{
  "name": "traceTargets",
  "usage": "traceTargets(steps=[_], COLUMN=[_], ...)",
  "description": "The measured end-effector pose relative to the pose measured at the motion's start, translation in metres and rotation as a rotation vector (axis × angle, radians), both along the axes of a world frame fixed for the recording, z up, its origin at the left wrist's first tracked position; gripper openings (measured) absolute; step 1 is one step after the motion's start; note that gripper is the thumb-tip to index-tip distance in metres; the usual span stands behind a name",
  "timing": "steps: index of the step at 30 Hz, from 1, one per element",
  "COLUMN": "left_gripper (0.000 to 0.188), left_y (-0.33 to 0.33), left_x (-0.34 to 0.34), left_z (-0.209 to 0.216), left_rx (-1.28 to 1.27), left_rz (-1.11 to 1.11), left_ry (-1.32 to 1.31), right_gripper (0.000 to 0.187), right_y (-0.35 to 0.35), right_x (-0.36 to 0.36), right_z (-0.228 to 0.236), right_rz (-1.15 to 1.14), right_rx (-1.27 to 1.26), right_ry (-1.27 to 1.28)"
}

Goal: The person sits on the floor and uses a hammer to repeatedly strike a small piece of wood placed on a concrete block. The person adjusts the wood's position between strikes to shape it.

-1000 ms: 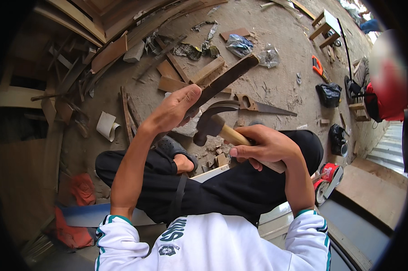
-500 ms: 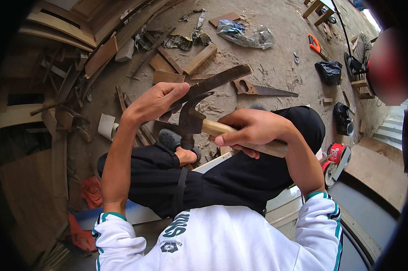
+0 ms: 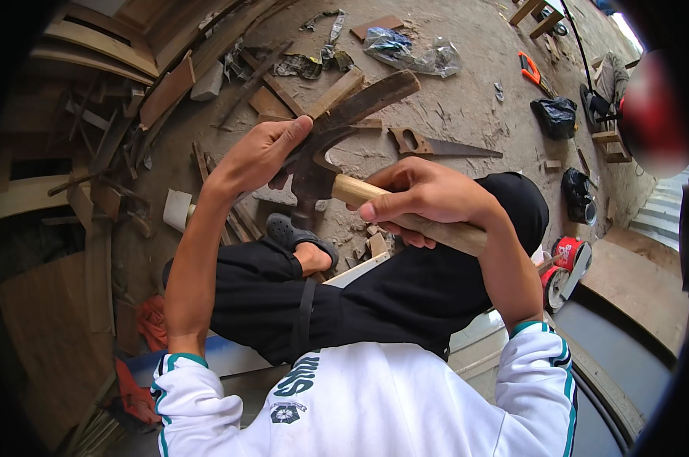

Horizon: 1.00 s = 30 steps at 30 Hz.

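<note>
**Hammer on held wood strip**

Right hand [image 3: 428, 202] grips claw hammer [image 3: 337, 179] handle, closed tight. Head sits at 9 o'clock, touching dark wood strip [image 3: 363, 103]. Left hand [image 3: 264, 152] clamps the strip, long axis toward 2 o'clock. Handsaw [image 3: 436, 145] lies beyond, 12 o'clock.

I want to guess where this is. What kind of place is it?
Probably a rough woodworking or carpentry yard. Wood offcuts lie scattered over the dusty ground, a handsaw lies nearby, and the right hand grips a claw hammer.

A handsaw [image 3: 436, 145] lies on the dusty floor [image 3: 474, 84]. Plastic bags [image 3: 413, 53] and wood offcuts [image 3: 169, 91] lie scattered around it.
</note>
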<state>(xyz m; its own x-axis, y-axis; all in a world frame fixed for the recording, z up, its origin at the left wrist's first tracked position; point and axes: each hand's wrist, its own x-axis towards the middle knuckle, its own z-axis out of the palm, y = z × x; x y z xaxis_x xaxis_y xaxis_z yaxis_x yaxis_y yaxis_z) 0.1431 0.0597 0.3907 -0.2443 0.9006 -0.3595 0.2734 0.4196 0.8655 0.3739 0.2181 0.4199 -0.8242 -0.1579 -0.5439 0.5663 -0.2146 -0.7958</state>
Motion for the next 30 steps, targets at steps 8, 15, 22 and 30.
traceTargets(steps=[8, 15, 22, 30], left_gripper=[0.07, 0.076, 0.067, 0.058], left_y=[0.004, -0.001, -0.013, -0.023], left_x=[0.011, 0.013, 0.01, 0.016], left_z=[-0.029, -0.057, -0.021, -0.029], left_rx=[-0.049, -0.013, -0.021, 0.14], left_rz=[0.098, 0.603, 0.507, 0.582], left_ry=[0.02, -0.055, -0.527, -0.791], right_gripper=[0.033, 0.033, 0.048, 0.054], right_y=[0.003, 0.025, 0.026, 0.016], right_x=[-0.004, -0.01, 0.02, 0.007], right_z=[-0.016, -0.012, -0.015, -0.019], right_rz=[-0.004, -0.427, -0.441, -0.312], right_rx=[-0.041, 0.045, 0.081, 0.247], right_ry=[-0.053, -0.03, 0.058, -0.077])
